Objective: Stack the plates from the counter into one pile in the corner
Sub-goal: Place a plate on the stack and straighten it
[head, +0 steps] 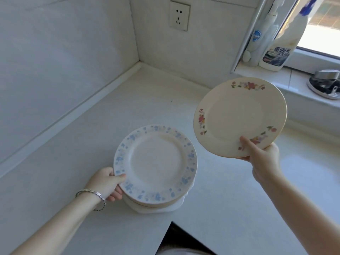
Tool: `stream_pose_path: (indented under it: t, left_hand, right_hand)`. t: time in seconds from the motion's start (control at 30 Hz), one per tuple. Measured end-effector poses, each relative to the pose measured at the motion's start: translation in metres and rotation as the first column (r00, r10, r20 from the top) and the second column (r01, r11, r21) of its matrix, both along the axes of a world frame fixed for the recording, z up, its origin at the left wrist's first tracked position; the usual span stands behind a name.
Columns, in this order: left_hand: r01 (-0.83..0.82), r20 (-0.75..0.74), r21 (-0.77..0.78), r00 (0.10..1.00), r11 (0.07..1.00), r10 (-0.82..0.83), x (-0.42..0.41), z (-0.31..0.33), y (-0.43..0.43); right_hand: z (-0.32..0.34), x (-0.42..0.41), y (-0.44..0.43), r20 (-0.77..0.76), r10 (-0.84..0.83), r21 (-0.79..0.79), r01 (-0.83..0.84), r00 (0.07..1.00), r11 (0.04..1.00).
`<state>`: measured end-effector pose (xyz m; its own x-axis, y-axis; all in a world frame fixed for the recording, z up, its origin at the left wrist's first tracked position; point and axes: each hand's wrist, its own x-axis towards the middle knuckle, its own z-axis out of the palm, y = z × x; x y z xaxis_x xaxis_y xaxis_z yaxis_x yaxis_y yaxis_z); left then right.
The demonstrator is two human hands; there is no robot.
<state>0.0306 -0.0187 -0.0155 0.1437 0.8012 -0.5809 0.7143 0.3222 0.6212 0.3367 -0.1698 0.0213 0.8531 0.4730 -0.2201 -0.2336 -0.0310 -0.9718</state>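
My left hand (pixel 107 183) clamps the near-left rim of the blue-flowered plate (pixel 155 163) topping the pile on the counter (pixel 73 162); my right hand (pixel 261 155) pinches the pink-flowered plate (pixel 239 116), tilted, aloft beside it

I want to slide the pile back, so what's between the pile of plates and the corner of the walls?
Nothing. In the head view, only bare counter lies between the pile of plates and the corner.

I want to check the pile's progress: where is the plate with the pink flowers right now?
The pink-flowered plate is in the air, tilted, held at its lower rim by the right hand, right of the blue-rimmed stack.
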Motion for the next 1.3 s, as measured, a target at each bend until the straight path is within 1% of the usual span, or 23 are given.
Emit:
stream_pose_path:
  t: [0.07,0.17,0.23,0.27,0.3,0.33,0.37,0.4,0.43,0.5,0.57,0.63,0.83,0.87,0.93,0.97,1.03,1.17,1.23,1.3]
  left_hand:
    - [0.059,-0.072,-0.018,0.996,0.998,-0.06,-0.001,0.001,0.0]
    - [0.115,-0.133,-0.021,0.984,0.993,-0.117,-0.002,0.004,-0.001]
    - [0.167,-0.196,0.036,0.968,0.985,-0.157,-0.002,0.005,-0.003]
    - [0.186,-0.225,0.084,0.96,0.979,-0.164,-0.002,0.004,-0.004]
    - [0.163,-0.21,0.142,0.969,0.976,-0.131,0.0,0.002,-0.006]
    - [0.076,-0.118,0.184,0.992,0.98,-0.055,0.003,-0.001,-0.007]
    - [-0.045,0.028,0.205,0.999,0.978,0.04,0.009,-0.004,-0.009]
    - [-0.154,0.167,0.212,0.979,0.965,0.12,0.017,-0.008,-0.011]
    - [-0.234,0.268,0.212,0.948,0.949,0.174,0.025,-0.009,-0.013]
    - [-0.328,0.354,0.225,0.905,0.917,0.237,0.035,-0.014,-0.015]
    - [-0.402,0.38,0.251,0.878,0.881,0.292,0.04,-0.02,-0.015]
    - [-0.422,0.38,0.279,0.874,0.863,0.304,0.041,-0.025,-0.014]
    - [-0.424,0.404,0.292,0.867,0.857,0.292,0.037,-0.032,-0.011]
    - [-0.422,0.4,0.294,0.869,0.857,0.291,0.037,-0.032,-0.01]
    - [-0.422,0.395,0.289,0.87,0.86,0.294,0.036,-0.034,-0.009]
    - [-0.427,0.399,0.276,0.866,0.861,0.302,0.035,-0.034,-0.008]
    - [-0.435,0.41,0.243,0.856,0.867,0.315,0.034,-0.034,-0.006]
    - [-0.431,0.469,0.147,0.823,0.89,0.321,0.035,-0.027,-0.006]
    - [-0.431,0.499,0.099,0.801,0.897,0.33,0.035,-0.024,-0.007]
    - [-0.434,0.52,0.076,0.785,0.898,0.335,0.035,-0.022,-0.007]
  right_hand:
    - [-0.002,-0.002,0.0,-0.022,0.026,0.01,-0.026,0.999,1.0]
    - [-0.007,-0.005,0.001,-0.081,0.08,0.056,-0.076,0.993,0.996]
    - [-0.008,-0.007,0.001,-0.151,0.166,0.113,-0.15,0.974,0.982]
    - [-0.011,-0.008,0.001,-0.181,0.209,0.117,-0.19,0.961,0.975]
    - [-0.013,-0.009,0.001,-0.204,0.238,0.102,-0.221,0.95,0.97]
    - [-0.014,-0.012,0.001,-0.224,0.261,0.079,-0.25,0.939,0.965]
    - [-0.017,-0.016,0.001,-0.238,0.293,0.061,-0.287,0.926,0.956]
    - [-0.02,-0.019,0.001,-0.248,0.333,0.054,-0.33,0.91,0.943]
    - [-0.024,-0.023,0.001,-0.257,0.368,0.041,-0.371,0.893,0.928]
    - [-0.03,-0.031,0.0,-0.272,0.423,0.008,-0.437,0.864,0.899]
    - [-0.034,-0.038,0.0,-0.299,0.459,-0.032,-0.489,0.837,0.872]
    - [-0.034,-0.044,0.001,-0.318,0.477,-0.065,-0.521,0.819,0.851]
    - [-0.027,-0.054,0.006,-0.257,0.495,-0.233,-0.55,0.83,0.802]
    - [-0.025,-0.054,0.008,-0.215,0.494,-0.275,-0.538,0.842,0.797]
    - [-0.024,-0.054,0.012,-0.076,0.499,-0.406,-0.484,0.863,0.775]
    - [-0.024,-0.056,0.014,-0.014,0.512,-0.475,-0.456,0.859,0.752]
    - [-0.026,-0.06,0.019,0.042,0.56,-0.573,-0.439,0.827,0.692]
    - [-0.033,-0.076,0.026,0.051,0.649,-0.688,-0.444,0.759,0.574]
    - [-0.036,-0.081,0.029,0.072,0.679,-0.774,-0.389,0.73,0.5]
    - [-0.036,-0.083,0.031,0.092,0.728,-0.867,-0.305,0.68,0.394]
